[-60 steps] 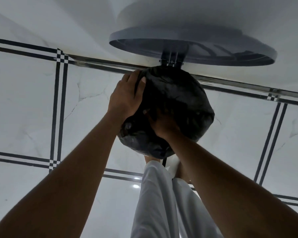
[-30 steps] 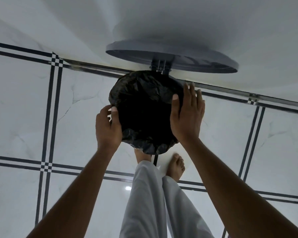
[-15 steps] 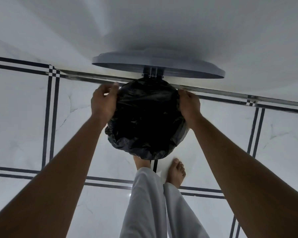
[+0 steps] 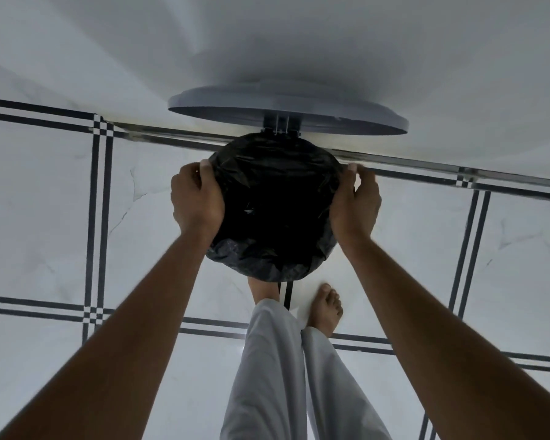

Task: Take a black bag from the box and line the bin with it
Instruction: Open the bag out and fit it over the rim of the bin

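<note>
I look straight down on a round bin whose mouth and rim are covered by a black bag [image 4: 273, 204], which is folded over the rim all round and crumpled along the near edge. The bin's grey lid [image 4: 286, 111] stands open behind it on its hinge. My left hand [image 4: 196, 198] grips the bag's folded edge on the left side of the rim. My right hand [image 4: 356, 201] presses the bag's edge on the right side, fingers curled over it. The bin's body is hidden under the bag.
A white wall rises just behind the bin. The floor [image 4: 45, 217] is white marble tile with black double lines. My bare feet [image 4: 326, 308] and white trouser legs stand right in front of the bin.
Two seconds ago both hands worked inside and over the bag's top. They have since moved out to opposite sides of the rim, and the bag's edge now sits lower around it.
</note>
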Available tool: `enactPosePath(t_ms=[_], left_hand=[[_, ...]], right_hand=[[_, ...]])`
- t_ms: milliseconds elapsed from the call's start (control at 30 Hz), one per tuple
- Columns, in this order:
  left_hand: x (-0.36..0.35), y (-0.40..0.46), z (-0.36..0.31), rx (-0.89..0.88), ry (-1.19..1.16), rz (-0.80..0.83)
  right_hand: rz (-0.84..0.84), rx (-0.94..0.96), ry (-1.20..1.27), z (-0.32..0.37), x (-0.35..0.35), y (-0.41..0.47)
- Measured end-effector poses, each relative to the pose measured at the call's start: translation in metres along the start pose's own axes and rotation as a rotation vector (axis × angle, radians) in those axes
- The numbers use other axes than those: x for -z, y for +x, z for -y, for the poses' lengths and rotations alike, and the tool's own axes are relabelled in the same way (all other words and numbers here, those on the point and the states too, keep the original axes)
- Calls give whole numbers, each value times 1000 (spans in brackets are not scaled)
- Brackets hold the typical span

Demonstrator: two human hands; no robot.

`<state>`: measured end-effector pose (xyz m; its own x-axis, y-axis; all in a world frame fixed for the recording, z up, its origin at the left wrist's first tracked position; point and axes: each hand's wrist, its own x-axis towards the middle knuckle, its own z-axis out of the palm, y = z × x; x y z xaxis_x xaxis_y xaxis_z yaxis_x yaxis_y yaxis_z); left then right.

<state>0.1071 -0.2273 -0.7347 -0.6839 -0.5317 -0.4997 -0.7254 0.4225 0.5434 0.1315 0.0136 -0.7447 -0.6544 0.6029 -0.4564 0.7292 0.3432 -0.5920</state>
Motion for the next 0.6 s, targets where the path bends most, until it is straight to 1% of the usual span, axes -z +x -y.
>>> enactPosePath(t_ms=[67, 133, 200, 300, 400, 433, 467, 500, 567, 600], left_hand=[[-1, -14, 10, 41, -19, 68], [-3, -15, 15, 129, -82, 154], [-4, -5, 19, 193, -134, 210], [1, 22, 25, 262, -195, 265], [9, 27, 14, 371, -336, 365], [10, 27, 10, 356, -337, 372], [10, 28, 9, 322, -283, 362], [10, 28, 11, 270, -186, 312], [13, 28, 18, 153, 10, 80], [15, 20, 22, 126, 68, -23]], right_hand=[[80, -16, -8, -10, -2, -17], [196, -128, 48, -14, -7, -24], [237, -248, 81, -14, -10, -17], [253, -393, 104, -10, -13, 8], [348, -478, 116, -6, -12, 31], [369, -496, 136, -5, -11, 35], [370, -505, 165, -3, -9, 37], [354, -507, 183, -2, -7, 39], [293, -470, 192, 1, -1, 38], [249, -431, 180, 2, 4, 32]])
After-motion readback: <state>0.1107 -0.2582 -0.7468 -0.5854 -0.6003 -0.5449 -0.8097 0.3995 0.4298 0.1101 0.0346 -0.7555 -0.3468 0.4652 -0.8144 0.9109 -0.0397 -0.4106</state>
